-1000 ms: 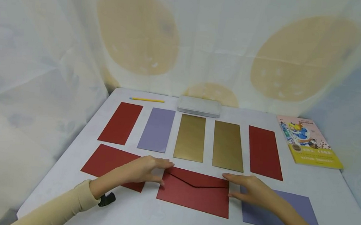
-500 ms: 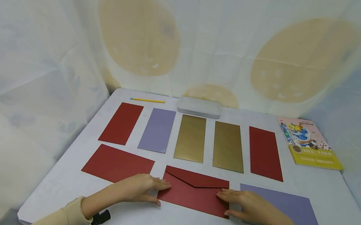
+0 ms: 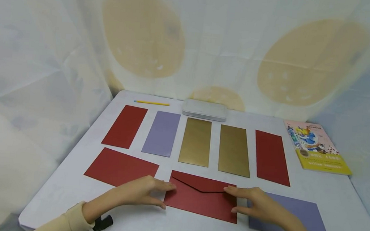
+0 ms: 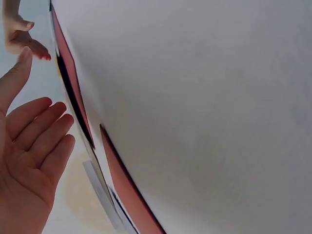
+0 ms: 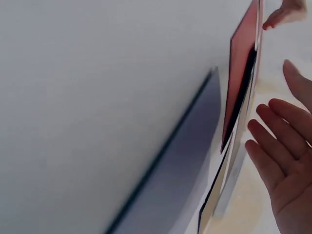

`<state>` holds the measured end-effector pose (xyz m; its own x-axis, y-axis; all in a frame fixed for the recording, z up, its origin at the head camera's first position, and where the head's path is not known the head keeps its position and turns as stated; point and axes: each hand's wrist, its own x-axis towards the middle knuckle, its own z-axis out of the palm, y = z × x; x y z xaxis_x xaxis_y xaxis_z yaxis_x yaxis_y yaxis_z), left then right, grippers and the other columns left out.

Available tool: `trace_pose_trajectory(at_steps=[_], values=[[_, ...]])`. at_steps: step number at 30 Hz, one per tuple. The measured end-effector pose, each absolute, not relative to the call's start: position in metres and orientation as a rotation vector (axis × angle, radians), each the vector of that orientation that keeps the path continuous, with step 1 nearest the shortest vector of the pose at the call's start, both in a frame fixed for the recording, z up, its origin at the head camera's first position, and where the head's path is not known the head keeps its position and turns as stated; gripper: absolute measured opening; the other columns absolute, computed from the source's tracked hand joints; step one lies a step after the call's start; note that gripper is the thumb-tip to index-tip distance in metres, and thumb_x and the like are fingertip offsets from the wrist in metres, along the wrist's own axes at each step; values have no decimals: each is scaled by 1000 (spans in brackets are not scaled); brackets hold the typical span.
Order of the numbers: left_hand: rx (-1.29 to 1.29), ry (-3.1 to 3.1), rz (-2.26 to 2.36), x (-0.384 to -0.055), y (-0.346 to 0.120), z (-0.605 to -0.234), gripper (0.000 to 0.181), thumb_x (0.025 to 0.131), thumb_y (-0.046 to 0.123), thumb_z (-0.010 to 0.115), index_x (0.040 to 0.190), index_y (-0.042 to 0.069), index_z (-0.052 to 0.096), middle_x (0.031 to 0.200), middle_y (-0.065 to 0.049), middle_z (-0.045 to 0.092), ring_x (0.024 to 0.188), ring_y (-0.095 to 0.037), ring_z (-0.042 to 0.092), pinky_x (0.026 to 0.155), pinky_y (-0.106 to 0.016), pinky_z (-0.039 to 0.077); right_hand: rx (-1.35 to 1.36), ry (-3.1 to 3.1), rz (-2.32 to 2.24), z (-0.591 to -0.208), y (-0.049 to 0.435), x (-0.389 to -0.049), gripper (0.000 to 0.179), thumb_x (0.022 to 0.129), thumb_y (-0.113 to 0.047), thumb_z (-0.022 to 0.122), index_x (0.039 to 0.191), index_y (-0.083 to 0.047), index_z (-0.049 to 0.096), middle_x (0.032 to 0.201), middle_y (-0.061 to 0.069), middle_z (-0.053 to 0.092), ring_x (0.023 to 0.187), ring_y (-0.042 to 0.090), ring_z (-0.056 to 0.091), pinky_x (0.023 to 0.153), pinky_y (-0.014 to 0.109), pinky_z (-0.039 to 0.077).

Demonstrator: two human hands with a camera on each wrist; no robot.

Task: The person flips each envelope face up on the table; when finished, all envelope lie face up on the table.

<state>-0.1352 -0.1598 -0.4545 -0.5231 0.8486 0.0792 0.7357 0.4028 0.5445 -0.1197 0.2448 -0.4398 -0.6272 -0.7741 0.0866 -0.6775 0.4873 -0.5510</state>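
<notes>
In the head view a red envelope [image 3: 197, 203] with a pointed flap along its far edge lies flat at the table's front middle. My left hand [image 3: 143, 192] is at its left end, index fingertip overlapping the red paper and thumb pointing at the near left corner. My right hand [image 3: 258, 203] is at the opposite end, fingertips over the flap's right side. Both wrist views show relaxed, spread fingers: the left hand [image 4: 34, 151] and the right hand [image 5: 285, 156] grip nothing. Another red envelope [image 3: 120, 166] lies left; a lilac envelope [image 3: 294, 214] lies partly under the right forearm.
Behind runs a row of upright envelopes: red [image 3: 124, 126], lilac [image 3: 161, 133], two gold [image 3: 195, 141] and red [image 3: 272, 157]. Farther back are a yellow pencil [image 3: 151, 102] and a grey tin case [image 3: 204, 110]. A book [image 3: 316, 145] lies at the right edge.
Both hands have come from the flapped envelope's far corners toward me along its ends. In the last half second the right hand moved slightly back up, and the envelope slid a little right.
</notes>
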Motion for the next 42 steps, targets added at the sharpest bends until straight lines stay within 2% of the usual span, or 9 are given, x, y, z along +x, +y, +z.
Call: trace_pose_trajectory(at_steps=[7, 13, 17, 21, 26, 31, 38, 39, 42], values=[[1223, 2470, 929, -133, -174, -440, 71, 82, 51, 70, 139, 13, 54, 137, 5, 54, 125, -9, 50, 92, -29, 48, -1150, 2551, -883, -432, 229, -131, 60, 85, -34, 74, 138, -11, 55, 133, 3, 59, 119, 22, 58, 87, 35, 51], [1053, 2547, 1047, -130, -197, -433, 71, 80, 48, 74, 142, 21, 51, 138, 11, 51, 127, -9, 48, 95, -32, 46, -1232, 2539, -949, -426, 208, -146, 64, 85, -41, 72, 138, -10, 55, 133, 3, 58, 118, 23, 58, 88, 39, 51], [982, 2641, 1078, -127, -219, -429, 72, 79, 45, 76, 142, 21, 51, 138, 9, 53, 127, -12, 49, 92, -32, 48, -1275, 2529, -973, -422, 189, -156, 65, 85, -44, 71, 139, -13, 54, 134, 0, 57, 119, 20, 57, 89, 39, 51], [892, 2778, 1020, -125, -247, -424, 72, 78, 52, 74, 141, 24, 52, 135, 6, 55, 126, -16, 51, 91, -35, 49, -1332, 2495, -978, -419, 166, -166, 65, 85, -42, 72, 140, -13, 53, 135, -2, 56, 118, 15, 57, 90, 36, 50], [737, 2897, 973, -125, -285, -423, 72, 76, 53, 74, 138, 21, 56, 132, 1, 59, 123, -22, 54, 88, -39, 51, -1323, 2469, -995, -414, 136, -178, 63, 86, -44, 71, 141, -20, 52, 136, -9, 54, 114, 7, 58, 90, 35, 49], [637, 2966, 910, -125, -318, -427, 69, 77, 49, 76, 135, 17, 59, 128, -4, 62, 116, -30, 58, 81, -41, 53, -1325, 2398, -1022, -413, 107, -188, 61, 87, -44, 70, 142, -27, 51, 137, -11, 52, 122, 2, 50, 97, 31, 44], [619, 2978, 849, -131, -350, -433, 69, 76, 46, 79, 133, 13, 60, 127, -12, 62, 116, -36, 57, 83, -49, 51, -1435, 2332, -1050, -415, 69, -201, 58, 88, -38, 71, 140, -21, 53, 135, -6, 56, 123, 1, 50, 97, 25, 42], [620, 2978, 844, -132, -354, -434, 69, 75, 46, 79, 133, 12, 61, 127, -13, 62, 117, -37, 56, 83, -48, 51, -1439, 2329, -1040, -416, 64, -202, 59, 87, -38, 71, 140, -20, 53, 136, -7, 55, 123, 1, 49, 97, 26, 43], [612, 2974, 824, -135, -364, -438, 71, 74, 47, 79, 133, 13, 61, 129, -15, 60, 120, -37, 53, 85, -33, 51, -1452, 2333, -987, -417, 52, -206, 60, 87, -38, 72, 140, -18, 54, 136, -8, 55, 121, 1, 51, 94, 31, 46]])
